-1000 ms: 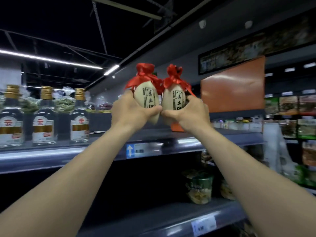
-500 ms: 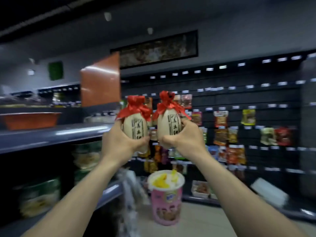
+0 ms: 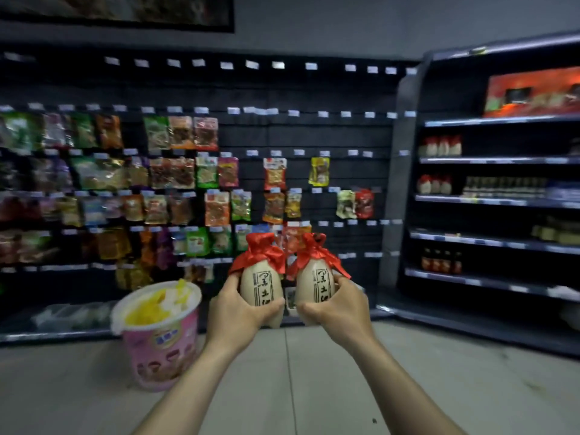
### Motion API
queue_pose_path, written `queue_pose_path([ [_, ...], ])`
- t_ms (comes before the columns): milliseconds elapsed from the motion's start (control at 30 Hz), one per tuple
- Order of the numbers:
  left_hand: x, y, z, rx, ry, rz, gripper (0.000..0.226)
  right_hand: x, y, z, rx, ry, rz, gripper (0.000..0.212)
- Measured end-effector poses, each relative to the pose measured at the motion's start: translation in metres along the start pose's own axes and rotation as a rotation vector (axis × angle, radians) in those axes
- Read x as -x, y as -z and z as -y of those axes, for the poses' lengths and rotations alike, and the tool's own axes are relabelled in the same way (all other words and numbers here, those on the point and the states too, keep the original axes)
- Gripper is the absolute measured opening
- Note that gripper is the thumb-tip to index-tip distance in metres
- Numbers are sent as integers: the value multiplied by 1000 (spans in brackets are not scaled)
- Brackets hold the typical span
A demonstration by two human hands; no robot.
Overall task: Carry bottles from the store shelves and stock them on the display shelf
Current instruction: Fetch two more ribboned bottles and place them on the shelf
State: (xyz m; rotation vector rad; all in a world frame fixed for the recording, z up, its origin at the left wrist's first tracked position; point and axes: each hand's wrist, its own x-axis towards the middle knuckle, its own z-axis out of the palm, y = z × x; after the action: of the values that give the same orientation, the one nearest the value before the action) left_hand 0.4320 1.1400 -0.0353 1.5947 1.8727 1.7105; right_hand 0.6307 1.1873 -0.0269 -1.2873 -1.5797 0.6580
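I hold two cream ceramic bottles with black characters and red cloth tied over their tops, side by side at chest height. My left hand (image 3: pixel 238 312) grips the left bottle (image 3: pixel 260 285) from its left side. My right hand (image 3: pixel 337 309) grips the right bottle (image 3: pixel 315 285) from its right side. Both bottles stand upright and nearly touch. A dark shelf unit (image 3: pixel 499 199) stands at the right, with several similar red-topped bottles (image 3: pixel 439 146) on its upper shelves and another group (image 3: pixel 434 184) one shelf lower.
A wall of hanging snack packets (image 3: pixel 175 189) faces me across a pale tiled floor (image 3: pixel 298 372). A large pink tub (image 3: pixel 158 334) with yellow contents stands on the floor at the lower left. Dark bottles (image 3: pixel 441 262) and a red box (image 3: pixel 530 95) sit on the right shelf unit.
My view has swung right, away from the first shelf with clear bottles, past the orange panel to the snack wall and the right shelf unit. Both hands still hold the bottles, now lower in view.
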Motion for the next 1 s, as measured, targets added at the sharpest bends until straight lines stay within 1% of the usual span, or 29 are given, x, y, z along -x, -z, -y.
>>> queue_pose_path([
  [100, -34, -89, 17, 35, 17, 105, 69, -57, 14, -65, 23, -80, -45, 50],
  [200, -78, -181, 30, 78, 37, 207, 69, -126, 29, -122, 37, -128, -101, 49],
  [400, -169, -353, 24, 139, 5, 353, 66, -260, 84, -201, 121, -193, -225, 47],
  [533, -215, -462, 8, 169, 12, 411, 69, -334, 129, -251, 141, -234, -298, 48],
  [733, -262, -620, -8, 172, -39, 484, 82, -439, 191, -344, 124, -272, -342, 52],
  [900, -298, -761, -29, 222, -10, 498, 79, -544, 256, -426, 137, -260, -340, 56],
  [1000, -322, -833, -44, 223, 20, 500, 76, -607, 294, -461, 158, -250, -347, 61],
])
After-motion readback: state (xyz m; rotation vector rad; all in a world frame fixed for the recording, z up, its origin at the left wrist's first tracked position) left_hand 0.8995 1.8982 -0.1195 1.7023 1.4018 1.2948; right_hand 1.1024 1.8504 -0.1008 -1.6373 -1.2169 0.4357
